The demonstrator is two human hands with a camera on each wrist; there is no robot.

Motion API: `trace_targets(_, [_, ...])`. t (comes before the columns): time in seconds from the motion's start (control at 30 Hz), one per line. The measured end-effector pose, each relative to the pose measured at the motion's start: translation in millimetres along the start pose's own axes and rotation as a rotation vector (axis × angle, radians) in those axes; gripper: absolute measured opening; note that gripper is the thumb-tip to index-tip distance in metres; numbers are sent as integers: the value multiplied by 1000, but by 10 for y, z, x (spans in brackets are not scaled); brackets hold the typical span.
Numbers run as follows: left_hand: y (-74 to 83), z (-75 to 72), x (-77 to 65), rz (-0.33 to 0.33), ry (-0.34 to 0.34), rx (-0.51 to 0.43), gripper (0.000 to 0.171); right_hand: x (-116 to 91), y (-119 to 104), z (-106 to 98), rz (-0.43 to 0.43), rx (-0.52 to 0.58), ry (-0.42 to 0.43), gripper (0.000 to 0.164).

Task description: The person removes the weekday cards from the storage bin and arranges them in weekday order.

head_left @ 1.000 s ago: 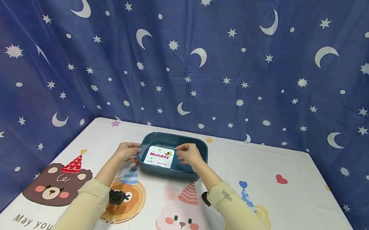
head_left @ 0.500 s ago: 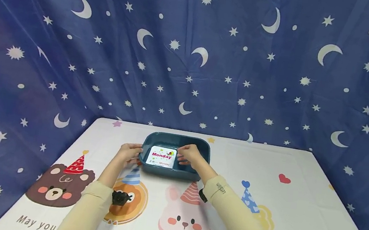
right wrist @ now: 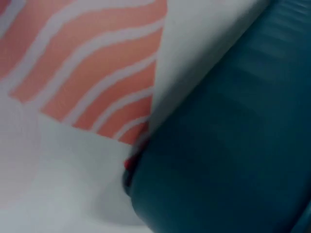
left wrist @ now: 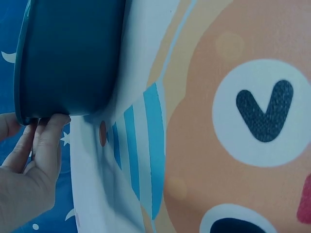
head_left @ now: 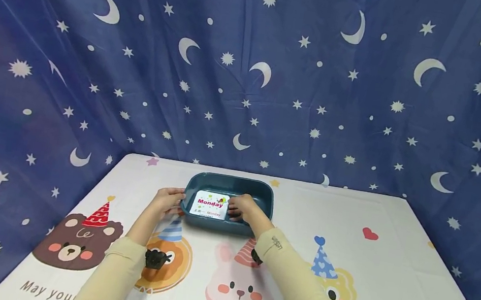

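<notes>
A dark teal plastic basin point(head_left: 224, 225) stands near the back of the table. Inside it, on the left, is a white card point(head_left: 209, 204) printed "Monday" with a small coloured picture. My left hand point(head_left: 167, 199) grips the basin's left end at the rim; the left wrist view shows its fingers point(left wrist: 47, 141) against the outside wall under the rim. My right hand point(head_left: 243, 208) reaches into the basin from the front right, with bent fingers right at the card's right edge. I cannot tell whether they pinch it. In the right wrist view the basin wall point(right wrist: 218, 145) hides that hand.
A white tablecloth point(head_left: 389, 273) with printed cartoon animals covers the table. Behind hangs a dark blue curtain point(head_left: 269, 139) with moons and stars. Black wrist devices point(head_left: 155, 259) sit on both forearms.
My right hand has come down lower in the basin, its fingertips now at the card's right edge. The left hand keeps its place at the rim. The card stays on the left side.
</notes>
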State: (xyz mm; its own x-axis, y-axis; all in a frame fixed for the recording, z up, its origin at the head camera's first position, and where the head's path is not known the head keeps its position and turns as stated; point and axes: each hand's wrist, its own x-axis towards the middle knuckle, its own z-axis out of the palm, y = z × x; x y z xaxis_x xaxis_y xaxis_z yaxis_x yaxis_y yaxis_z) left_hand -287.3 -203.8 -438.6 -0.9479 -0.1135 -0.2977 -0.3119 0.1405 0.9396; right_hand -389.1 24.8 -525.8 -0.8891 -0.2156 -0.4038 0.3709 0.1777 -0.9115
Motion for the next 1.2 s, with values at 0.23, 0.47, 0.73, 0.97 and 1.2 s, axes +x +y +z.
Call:
trace_targets(0.23, [17, 1, -21, -2, 5, 2, 40, 293, 150, -1, 43, 112, -41, 58])
trace_targets(0.47, [-40, -5, -44, -12, 23, 8, 40, -1136, -678, 306, 105, 166, 27, 51])
trace_targets(0.73, [-13, 26, -18, -12, 26, 11, 41, -1091, -651, 250, 131, 300, 72, 57])
trace_targets(0.97, [-22, 18, -16, -22, 24, 17, 41, 452, 181, 112, 159, 407, 66, 54])
trace_targets(1.2, [-27, 23, 12, -13, 18, 6, 41, -183, -213, 328, 69, 108, 155, 21])
